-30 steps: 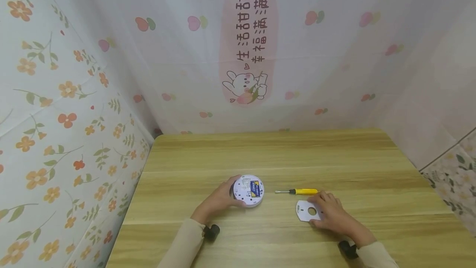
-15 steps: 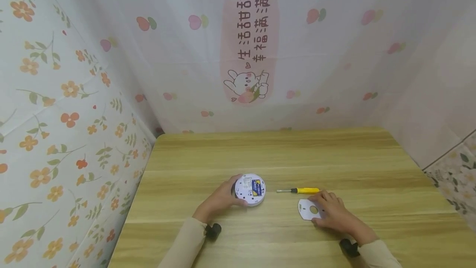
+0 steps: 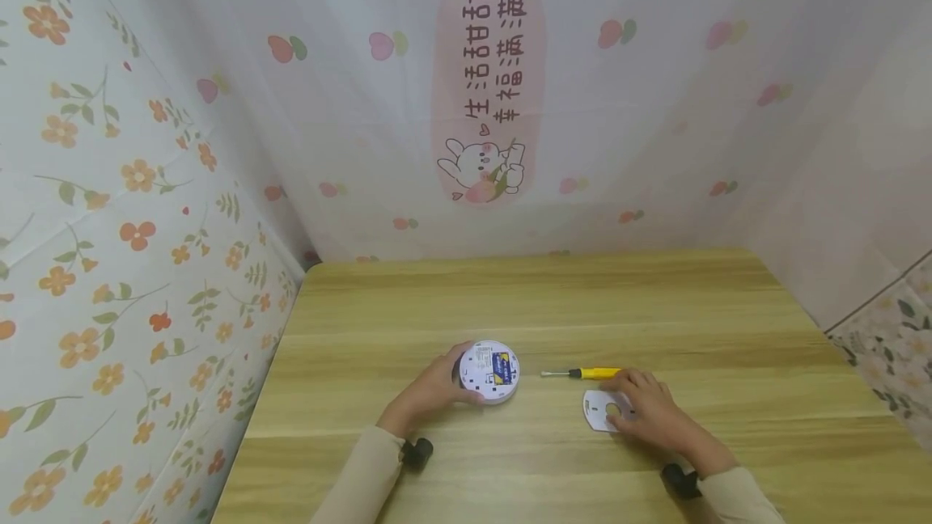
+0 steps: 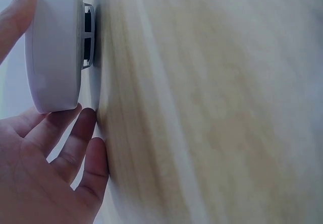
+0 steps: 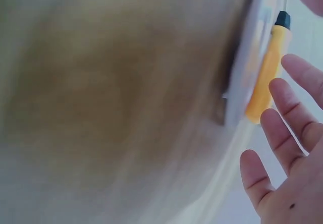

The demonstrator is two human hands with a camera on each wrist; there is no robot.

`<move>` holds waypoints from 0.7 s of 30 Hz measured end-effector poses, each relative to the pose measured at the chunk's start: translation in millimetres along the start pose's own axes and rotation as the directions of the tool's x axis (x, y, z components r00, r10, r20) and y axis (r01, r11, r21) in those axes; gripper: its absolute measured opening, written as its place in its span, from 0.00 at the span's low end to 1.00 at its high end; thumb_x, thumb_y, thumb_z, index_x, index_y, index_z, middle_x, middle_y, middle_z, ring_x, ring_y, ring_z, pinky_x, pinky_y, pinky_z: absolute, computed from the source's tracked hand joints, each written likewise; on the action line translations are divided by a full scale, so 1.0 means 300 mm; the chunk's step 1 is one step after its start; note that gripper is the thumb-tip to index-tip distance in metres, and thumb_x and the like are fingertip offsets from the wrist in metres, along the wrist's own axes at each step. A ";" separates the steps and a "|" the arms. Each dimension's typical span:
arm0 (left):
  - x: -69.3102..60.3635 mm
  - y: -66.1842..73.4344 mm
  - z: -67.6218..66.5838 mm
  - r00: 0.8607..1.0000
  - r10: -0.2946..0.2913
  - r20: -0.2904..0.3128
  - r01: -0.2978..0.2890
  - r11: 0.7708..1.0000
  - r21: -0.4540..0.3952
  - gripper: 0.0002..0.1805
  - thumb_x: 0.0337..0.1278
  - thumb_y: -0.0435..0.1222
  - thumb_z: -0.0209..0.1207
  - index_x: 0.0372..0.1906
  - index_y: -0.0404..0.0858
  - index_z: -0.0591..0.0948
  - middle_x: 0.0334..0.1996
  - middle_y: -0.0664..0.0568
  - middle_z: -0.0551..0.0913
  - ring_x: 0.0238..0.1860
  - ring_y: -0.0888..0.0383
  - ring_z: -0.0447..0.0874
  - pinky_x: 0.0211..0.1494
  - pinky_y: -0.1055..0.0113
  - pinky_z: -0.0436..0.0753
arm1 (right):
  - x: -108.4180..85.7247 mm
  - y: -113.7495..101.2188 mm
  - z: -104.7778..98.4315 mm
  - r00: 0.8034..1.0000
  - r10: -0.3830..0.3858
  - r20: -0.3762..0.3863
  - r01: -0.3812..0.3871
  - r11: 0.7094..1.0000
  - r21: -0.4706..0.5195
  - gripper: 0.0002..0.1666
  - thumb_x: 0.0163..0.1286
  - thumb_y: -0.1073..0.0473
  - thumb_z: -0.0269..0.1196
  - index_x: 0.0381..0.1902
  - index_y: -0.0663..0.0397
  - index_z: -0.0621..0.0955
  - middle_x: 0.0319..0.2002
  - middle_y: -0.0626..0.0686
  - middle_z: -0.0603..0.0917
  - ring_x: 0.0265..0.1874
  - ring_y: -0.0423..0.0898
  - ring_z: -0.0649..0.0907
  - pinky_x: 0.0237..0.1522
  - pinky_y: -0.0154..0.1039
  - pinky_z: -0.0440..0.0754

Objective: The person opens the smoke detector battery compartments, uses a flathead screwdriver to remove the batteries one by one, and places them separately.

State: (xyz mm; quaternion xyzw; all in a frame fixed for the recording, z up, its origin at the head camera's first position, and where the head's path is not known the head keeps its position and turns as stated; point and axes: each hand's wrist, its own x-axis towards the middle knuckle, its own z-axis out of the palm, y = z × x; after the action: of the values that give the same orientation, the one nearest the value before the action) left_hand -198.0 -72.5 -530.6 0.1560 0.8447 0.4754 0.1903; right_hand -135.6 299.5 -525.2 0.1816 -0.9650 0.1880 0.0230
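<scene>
My left hand (image 3: 433,385) holds a round white smoke detector (image 3: 479,378) by its left rim, back side up, with a blue and yellow battery (image 3: 502,368) showing in it. In the left wrist view, the thumb touches the detector's casing (image 4: 55,47) and fingers lie against its edge, its vented dome facing the table. My right hand (image 3: 650,412) hovers over a white mounting plate (image 3: 594,409) with a round hole. The right wrist view shows these fingers spread and relaxed, beside the plate and the yellow screwdriver handle (image 5: 266,77). Part of the plate is hidden under the hand.
A flat-blade screwdriver (image 3: 593,373) lies just beyond the plate, its tip pointing left. Everything rests on a wood-grain table (image 3: 510,297). Patterned curtains (image 3: 328,103) hang behind and to the left of it. Black cameras (image 3: 417,454) sit on both wrists.
My right thumb has shifted from the plate's near edge towards its hole, and the hand has loosened from the plate. The left hand and detector stay in place.
</scene>
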 end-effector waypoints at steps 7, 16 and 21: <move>-0.003 0.002 0.000 1.000 -0.009 0.001 0.009 1.000 -0.007 0.56 0.39 0.49 0.74 0.75 0.45 0.57 0.72 0.41 0.64 0.72 0.42 0.60 0.74 0.44 0.58 | 0.050 -0.006 -0.005 0.993 -0.066 -0.096 0.065 0.998 -0.017 0.19 0.56 0.60 0.69 0.48 0.54 0.80 0.45 0.53 0.80 0.46 0.56 0.77 0.45 0.52 0.73; -0.005 0.000 0.001 1.000 -0.004 0.000 0.004 1.000 0.012 0.56 0.40 0.50 0.74 0.75 0.45 0.57 0.72 0.42 0.63 0.73 0.43 0.60 0.74 0.45 0.58 | 0.103 -0.010 0.003 0.998 -0.016 -0.063 0.017 1.000 0.022 0.19 0.57 0.60 0.69 0.47 0.54 0.80 0.46 0.53 0.79 0.48 0.55 0.75 0.48 0.53 0.72; -0.003 0.001 -0.001 1.000 0.003 -0.002 -0.003 1.000 0.008 0.56 0.39 0.49 0.74 0.75 0.44 0.57 0.72 0.42 0.63 0.73 0.43 0.60 0.75 0.45 0.58 | 0.123 -0.008 0.007 0.999 0.015 -0.032 -0.014 1.000 0.026 0.18 0.58 0.61 0.69 0.47 0.53 0.80 0.47 0.53 0.79 0.49 0.55 0.75 0.51 0.57 0.71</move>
State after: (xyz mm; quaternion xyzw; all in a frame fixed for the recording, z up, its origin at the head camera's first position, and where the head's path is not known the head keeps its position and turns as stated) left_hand -197.3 -72.8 -530.2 0.1574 0.8465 0.4725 0.1883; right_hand -169.3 284.0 -522.2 0.1718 -0.9633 0.2035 0.0350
